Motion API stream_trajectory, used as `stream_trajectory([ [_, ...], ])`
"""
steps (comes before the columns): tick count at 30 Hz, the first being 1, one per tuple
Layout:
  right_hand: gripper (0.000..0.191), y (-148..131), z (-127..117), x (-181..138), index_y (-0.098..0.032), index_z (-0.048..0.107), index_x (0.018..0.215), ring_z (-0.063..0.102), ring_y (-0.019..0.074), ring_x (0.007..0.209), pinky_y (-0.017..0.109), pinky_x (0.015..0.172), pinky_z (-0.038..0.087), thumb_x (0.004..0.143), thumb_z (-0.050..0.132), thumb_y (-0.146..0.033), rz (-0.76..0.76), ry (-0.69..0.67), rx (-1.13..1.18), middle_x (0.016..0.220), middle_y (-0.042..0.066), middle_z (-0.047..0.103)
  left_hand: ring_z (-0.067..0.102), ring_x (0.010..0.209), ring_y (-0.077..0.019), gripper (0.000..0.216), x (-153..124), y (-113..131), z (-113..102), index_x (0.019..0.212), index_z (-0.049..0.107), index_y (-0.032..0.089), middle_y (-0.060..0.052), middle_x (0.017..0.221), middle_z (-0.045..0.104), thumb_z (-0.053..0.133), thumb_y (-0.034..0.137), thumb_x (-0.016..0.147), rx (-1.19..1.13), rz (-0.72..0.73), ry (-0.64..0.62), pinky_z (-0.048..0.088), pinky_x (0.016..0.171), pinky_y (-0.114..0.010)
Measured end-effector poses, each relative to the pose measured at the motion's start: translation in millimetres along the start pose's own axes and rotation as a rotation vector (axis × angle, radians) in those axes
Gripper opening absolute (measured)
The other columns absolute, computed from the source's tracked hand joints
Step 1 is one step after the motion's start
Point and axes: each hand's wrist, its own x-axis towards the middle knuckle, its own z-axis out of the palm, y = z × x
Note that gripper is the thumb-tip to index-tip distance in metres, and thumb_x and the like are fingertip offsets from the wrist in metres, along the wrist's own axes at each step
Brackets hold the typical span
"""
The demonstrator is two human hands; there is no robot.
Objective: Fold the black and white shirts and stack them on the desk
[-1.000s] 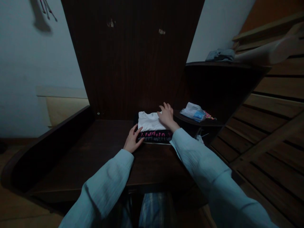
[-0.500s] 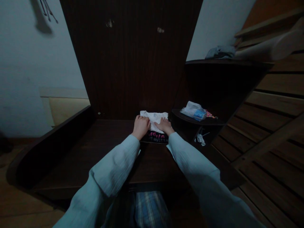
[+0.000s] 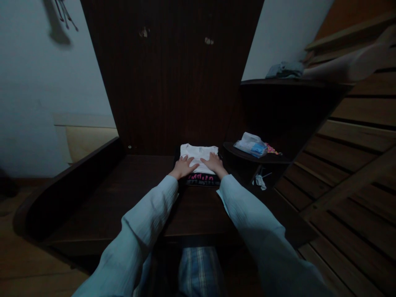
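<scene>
A folded white shirt [image 3: 199,152] lies flat on a folded black garment [image 3: 202,180] with pink lettering, against the back panel of the dark wooden desk [image 3: 192,210]. My left hand [image 3: 183,167] rests on the white shirt's left side, fingers spread and thumb pointing inward. On the right side of the shirt lies my right hand [image 3: 214,163], its fingers also stretched out. Neither hand grips the cloth. Both palms cover part of the shirt and the edges of the black garment.
On the low corner shelf at right sit a plastic packet [image 3: 252,145] of white and blue and a small colourful item [image 3: 272,149]. A crumpled white piece [image 3: 260,180] hangs beneath. Folded cloth [image 3: 286,70] lies on the upper shelf. A raised side board [image 3: 68,187] borders the left.
My left hand has shifted slightly left and down, and its curled fingers have spread flat on the white shirt. My right hand stays nearly in place.
</scene>
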Motion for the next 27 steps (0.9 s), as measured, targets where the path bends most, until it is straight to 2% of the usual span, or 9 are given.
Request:
stream_trajectory([
  [4, 0.054, 7, 3, -11, -0.007, 0.038, 0.130, 0.038, 0.0221, 0.122, 0.032, 0.099, 0.031, 0.086, 0.036, -0.037, -0.086, 0.175, 0.075, 0.135, 0.013, 0.041, 0.020, 0.131, -0.0330, 0.065, -23, 5, 1, 0.134, 0.031, 0.027, -0.009, 0.145, 0.024, 0.032, 0.062, 0.080, -0.044, -0.089, 0.050, 0.021, 0.101, -0.053],
  [7, 0.043, 8, 16, -38, -0.011, 0.048, 0.123, 0.039, 0.0236, 0.121, 0.037, 0.101, 0.028, 0.086, 0.035, -0.029, -0.246, 0.342, -0.025, 0.131, 0.012, 0.046, 0.013, 0.132, -0.0371, 0.068, -37, 6, 3, 0.135, 0.029, 0.030, -0.009, 0.147, 0.015, 0.034, 0.065, 0.077, -0.093, -0.139, 0.080, 0.022, 0.097, -0.060],
  [9, 0.040, 10, 29, -60, -0.016, 0.053, 0.119, 0.035, 0.0257, 0.123, 0.044, 0.103, 0.021, 0.088, 0.033, -0.029, -0.365, 0.407, -0.106, 0.132, 0.011, 0.045, 0.009, 0.132, -0.0385, 0.072, -44, 4, 5, 0.136, 0.026, 0.029, -0.011, 0.148, 0.012, 0.038, 0.066, 0.075, -0.126, -0.132, 0.084, 0.026, 0.094, -0.061],
  [11, 0.040, 15, 39, -80, -0.020, 0.049, 0.123, 0.028, 0.0266, 0.127, 0.047, 0.104, 0.017, 0.088, 0.032, -0.029, -0.454, 0.434, -0.154, 0.135, 0.008, 0.041, 0.006, 0.132, -0.0394, 0.081, -50, -1, 7, 0.137, 0.023, 0.024, -0.015, 0.147, 0.010, 0.046, 0.066, 0.071, -0.139, -0.074, 0.075, 0.028, 0.095, -0.059],
  [14, 0.055, 25, 48, -98, -0.018, 0.038, 0.132, 0.017, 0.0285, 0.132, 0.048, 0.105, 0.012, 0.083, 0.043, -0.042, -0.538, 0.415, -0.195, 0.141, 0.010, 0.030, 0.002, 0.132, -0.0405, 0.101, -54, -11, 11, 0.138, 0.018, 0.017, -0.021, 0.146, 0.009, 0.065, 0.058, 0.059, -0.110, 0.051, 0.063, 0.026, 0.099, -0.055],
  [16, 0.070, 30, 49, -100, -0.015, 0.033, 0.134, 0.012, 0.0302, 0.133, 0.049, 0.106, 0.009, 0.075, 0.053, -0.048, -0.556, 0.391, -0.212, 0.144, 0.013, 0.024, 0.000, 0.132, -0.0413, 0.111, -53, -15, 13, 0.139, 0.015, 0.014, -0.023, 0.145, 0.008, 0.075, 0.046, 0.051, -0.076, 0.100, 0.056, 0.025, 0.100, -0.054],
  [19, 0.075, 32, 47, -92, -0.015, 0.033, 0.134, 0.013, 0.0315, 0.132, 0.049, 0.105, 0.005, 0.069, 0.062, -0.037, -0.523, 0.365, -0.227, 0.143, 0.014, 0.024, 0.001, 0.131, -0.0424, 0.114, -45, -14, 14, 0.139, 0.013, 0.012, -0.026, 0.144, 0.008, 0.078, 0.032, 0.048, -0.040, 0.099, 0.026, 0.028, 0.098, -0.054],
  [22, 0.074, 32, 42, -78, -0.015, 0.035, 0.132, 0.016, 0.0316, 0.131, 0.049, 0.105, 0.005, 0.065, 0.064, -0.025, -0.465, 0.353, -0.243, 0.142, 0.014, 0.028, 0.005, 0.130, -0.0443, 0.112, -32, -5, 15, 0.138, 0.014, 0.013, -0.026, 0.143, 0.010, 0.078, 0.028, 0.048, -0.047, 0.058, 0.025, 0.032, 0.095, -0.054],
  [27, 0.075, 31, 41, -64, -0.014, 0.037, 0.130, 0.018, 0.0314, 0.130, 0.049, 0.104, 0.006, 0.060, 0.063, -0.016, -0.396, 0.358, -0.252, 0.140, 0.014, 0.031, 0.011, 0.131, -0.0410, 0.099, -23, -4, 27, 0.136, 0.022, 0.019, -0.019, 0.143, 0.016, 0.076, 0.029, 0.053, -0.136, 0.060, 0.160, 0.032, 0.097, -0.051],
])
